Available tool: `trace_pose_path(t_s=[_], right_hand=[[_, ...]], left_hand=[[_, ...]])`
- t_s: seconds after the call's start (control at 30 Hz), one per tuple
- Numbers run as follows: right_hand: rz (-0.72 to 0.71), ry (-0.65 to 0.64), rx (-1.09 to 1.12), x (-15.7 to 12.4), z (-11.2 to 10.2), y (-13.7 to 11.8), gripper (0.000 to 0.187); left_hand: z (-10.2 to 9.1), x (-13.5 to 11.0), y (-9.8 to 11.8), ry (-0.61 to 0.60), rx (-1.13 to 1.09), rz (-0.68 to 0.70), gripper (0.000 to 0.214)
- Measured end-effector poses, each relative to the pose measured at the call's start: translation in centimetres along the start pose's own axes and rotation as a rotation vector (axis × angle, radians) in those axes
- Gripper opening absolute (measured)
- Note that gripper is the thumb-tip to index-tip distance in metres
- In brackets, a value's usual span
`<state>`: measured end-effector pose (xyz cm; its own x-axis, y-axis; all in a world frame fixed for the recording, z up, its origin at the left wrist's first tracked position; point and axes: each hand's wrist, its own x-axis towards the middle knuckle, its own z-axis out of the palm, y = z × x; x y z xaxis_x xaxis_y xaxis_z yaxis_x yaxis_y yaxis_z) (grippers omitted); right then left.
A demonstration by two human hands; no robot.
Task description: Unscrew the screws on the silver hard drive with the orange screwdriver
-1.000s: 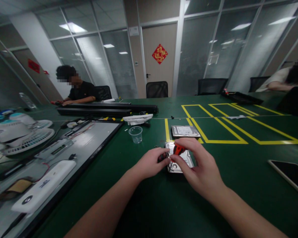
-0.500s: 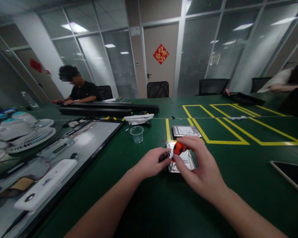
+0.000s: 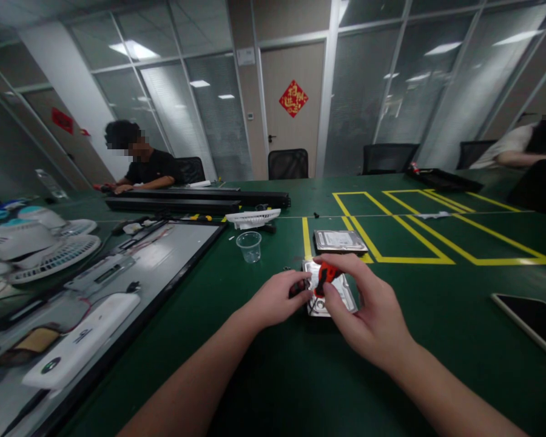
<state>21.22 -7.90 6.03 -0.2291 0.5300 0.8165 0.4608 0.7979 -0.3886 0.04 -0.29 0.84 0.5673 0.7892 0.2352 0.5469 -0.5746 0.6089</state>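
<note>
A hard drive [image 3: 341, 295] with a silvery top lies on the green table, partly covered by my hands. Over it, my right hand [image 3: 368, 303] is closed around the red and black handle of a screwdriver [image 3: 326, 276], gripping it between thumb and fingers. The screwdriver leans, its thin shaft pointing down toward the drive's near left part. My left hand [image 3: 279, 298] reaches in from the left, thumb and forefinger pinched at the lower end of the screwdriver by the drive's left edge. A second hard drive [image 3: 340, 241] lies just behind the first.
A clear plastic cup [image 3: 249, 247] stands left of the drives, with a white grille piece [image 3: 253, 218] behind it. A large panel [image 3: 182, 243] with electronics and a white device [image 3: 84, 343] fills the left. A phone [image 3: 532, 325] lies right. Another person [image 3: 150, 164] sits across the table.
The screwdriver handle has turned within my right fingers, and its black markings show differently. My left hand keeps its place. The whole view has shifted very slightly.
</note>
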Motion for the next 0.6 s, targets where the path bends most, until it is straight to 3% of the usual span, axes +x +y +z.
trace_pose_path(t_s=[0.33,0.6], right_hand=[[-0.036,0.063,-0.021,0.05,0.35,0.64,0.040],[-0.033,0.010,0.004,0.01,0.21,0.32,0.041]], left_hand=[[-0.11,-0.08,0.13,0.000,-0.018,0.011,0.025],[-0.03,-0.05,0.12,0.003,-0.002,0.007,0.025]])
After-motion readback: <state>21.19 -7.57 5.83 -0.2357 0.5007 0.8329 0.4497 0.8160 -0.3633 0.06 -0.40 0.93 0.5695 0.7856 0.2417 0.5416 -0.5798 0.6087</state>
